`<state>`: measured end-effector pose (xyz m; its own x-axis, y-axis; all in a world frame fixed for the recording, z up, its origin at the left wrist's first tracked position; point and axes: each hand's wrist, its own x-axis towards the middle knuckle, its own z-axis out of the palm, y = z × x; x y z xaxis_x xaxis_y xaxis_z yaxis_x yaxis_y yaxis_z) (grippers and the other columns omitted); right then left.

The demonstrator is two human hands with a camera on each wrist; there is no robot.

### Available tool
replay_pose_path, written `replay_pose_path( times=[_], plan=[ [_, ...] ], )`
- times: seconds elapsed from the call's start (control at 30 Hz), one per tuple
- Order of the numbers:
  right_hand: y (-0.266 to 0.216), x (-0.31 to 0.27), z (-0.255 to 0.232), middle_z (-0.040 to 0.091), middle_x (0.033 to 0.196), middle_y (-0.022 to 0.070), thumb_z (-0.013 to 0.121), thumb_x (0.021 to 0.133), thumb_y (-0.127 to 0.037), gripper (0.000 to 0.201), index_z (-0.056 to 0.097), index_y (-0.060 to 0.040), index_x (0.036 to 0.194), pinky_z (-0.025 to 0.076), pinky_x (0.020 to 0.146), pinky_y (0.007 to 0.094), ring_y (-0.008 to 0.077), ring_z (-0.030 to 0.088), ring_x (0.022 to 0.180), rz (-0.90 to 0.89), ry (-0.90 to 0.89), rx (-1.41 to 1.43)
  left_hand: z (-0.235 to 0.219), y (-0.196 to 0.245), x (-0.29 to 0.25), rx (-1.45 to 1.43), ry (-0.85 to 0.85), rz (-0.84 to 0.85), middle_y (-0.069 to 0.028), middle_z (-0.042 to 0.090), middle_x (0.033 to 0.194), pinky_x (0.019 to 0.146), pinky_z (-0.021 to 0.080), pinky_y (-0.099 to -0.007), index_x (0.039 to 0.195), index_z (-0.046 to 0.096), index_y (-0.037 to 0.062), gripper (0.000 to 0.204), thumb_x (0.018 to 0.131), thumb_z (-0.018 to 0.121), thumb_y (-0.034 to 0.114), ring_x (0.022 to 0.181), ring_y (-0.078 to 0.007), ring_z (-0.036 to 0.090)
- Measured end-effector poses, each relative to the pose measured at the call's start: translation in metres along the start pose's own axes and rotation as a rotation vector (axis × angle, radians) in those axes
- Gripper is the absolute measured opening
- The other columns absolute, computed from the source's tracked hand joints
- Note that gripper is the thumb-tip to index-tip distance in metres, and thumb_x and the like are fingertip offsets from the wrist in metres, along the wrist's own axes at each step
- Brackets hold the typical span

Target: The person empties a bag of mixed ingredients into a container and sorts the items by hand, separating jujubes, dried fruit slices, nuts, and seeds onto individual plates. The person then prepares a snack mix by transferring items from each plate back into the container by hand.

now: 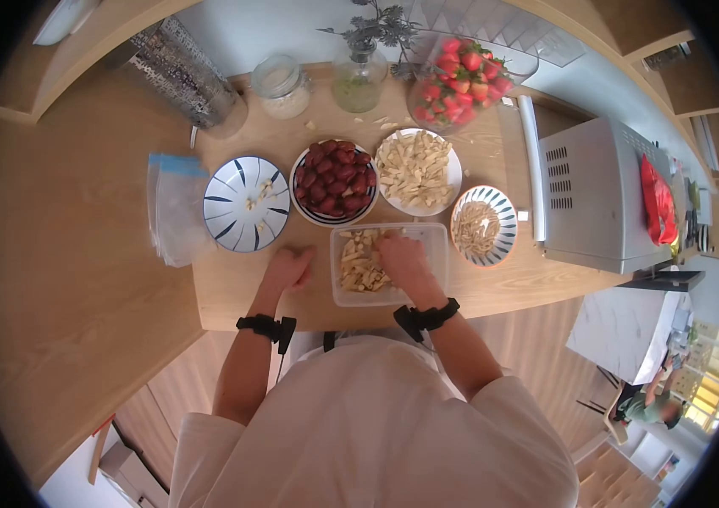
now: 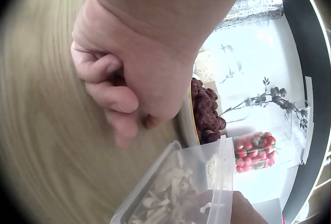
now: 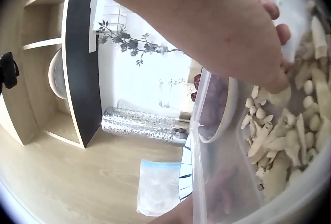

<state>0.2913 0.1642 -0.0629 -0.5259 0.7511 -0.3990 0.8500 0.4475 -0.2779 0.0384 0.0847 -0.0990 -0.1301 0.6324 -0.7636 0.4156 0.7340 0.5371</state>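
Note:
A clear plastic box [image 1: 389, 300] stands near the table's front edge and holds pale dried slices [image 1: 359, 275] with small rounded bits among them. My right hand [image 1: 406, 261] reaches down into it with bent fingers. In the right wrist view a pale slice [image 3: 280, 98] lies right at its fingertips; I cannot tell whether they pinch it. My left hand [image 1: 289, 267] rests on the table left of the box, fingers loosely curled, holding nothing. Behind the box are a bowl [image 1: 294, 195] of dark red dates and a plate [image 1: 457, 182] heaped with pale cut strips.
A blue-striped plate [image 1: 237, 224] with a few pale bits stands left, beside clear zip bags [image 1: 175, 212]. Thin strips fill a small bowl [image 1: 508, 245] on the right. At the back are a glass jar [image 1: 282, 89], a vase [image 1: 358, 85] and strawberries [image 1: 461, 85]. A grey appliance [image 1: 592, 195] stands right.

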Motion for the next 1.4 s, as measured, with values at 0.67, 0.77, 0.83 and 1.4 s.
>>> replay_pose_path(
  times=[0.67, 0.77, 0.83, 1.4],
  plan=[
    [0.015, -0.022, -0.063, 0.064, 0.085, 0.0133, 0.068, 0.085, -0.016, 0.017, 0.063, -0.0067, 0.099, 0.05, 0.067, 0.0405, 0.0315, 0.064, 0.078, -0.383, 0.122, 0.705, -0.002, 0.008, -0.006, -0.019, 0.0, -0.015, -0.0096, 0.054, 0.045, 0.045, 0.044, -0.0341, 0.053, 0.06, -0.002, 0.066, 0.093, 0.053, 0.051, 0.039, -0.02, 0.054],
    [0.018, -0.026, -0.082, 0.062, 0.084, 0.0066, 0.066, 0.089, -0.005, 0.012, 0.062, -0.0029, 0.1, 0.047, 0.061, 0.029, 0.0157, 0.059, 0.069, -0.421, 0.039, 0.914, 0.0, 0.003, -0.004, -0.06, 0.017, -0.01, -0.0099, 0.055, 0.046, 0.044, 0.044, -0.0343, 0.053, 0.06, -0.0025, 0.066, 0.092, 0.054, 0.051, 0.039, -0.02, 0.054],
    [0.021, -0.027, -0.082, 0.06, 0.083, 0.0042, 0.064, 0.091, -0.003, 0.011, 0.061, -0.0023, 0.101, 0.046, 0.059, 0.0268, 0.0117, 0.057, 0.068, -0.4, 0.048, 1.027, 0.0, 0.0, -0.002, -0.069, 0.008, -0.009, -0.0105, 0.056, 0.048, 0.043, 0.044, -0.0336, 0.055, 0.061, -0.0029, 0.064, 0.092, 0.055, 0.05, 0.039, -0.0201, 0.054],
    [0.073, 0.011, -0.089, 0.052, 0.071, 0.0005, 0.057, 0.098, -0.008, 0.01, 0.057, -0.0008, 0.105, 0.033, 0.05, 0.0223, 0.0052, 0.043, 0.056, -0.034, 0.868, 1.066, -0.001, 0.0, -0.001, -0.076, 0.006, -0.055, -0.0121, 0.059, 0.05, 0.042, 0.045, -0.0317, 0.057, 0.063, -0.0037, 0.066, 0.09, 0.056, 0.053, 0.041, -0.0195, 0.057]
  ],
)
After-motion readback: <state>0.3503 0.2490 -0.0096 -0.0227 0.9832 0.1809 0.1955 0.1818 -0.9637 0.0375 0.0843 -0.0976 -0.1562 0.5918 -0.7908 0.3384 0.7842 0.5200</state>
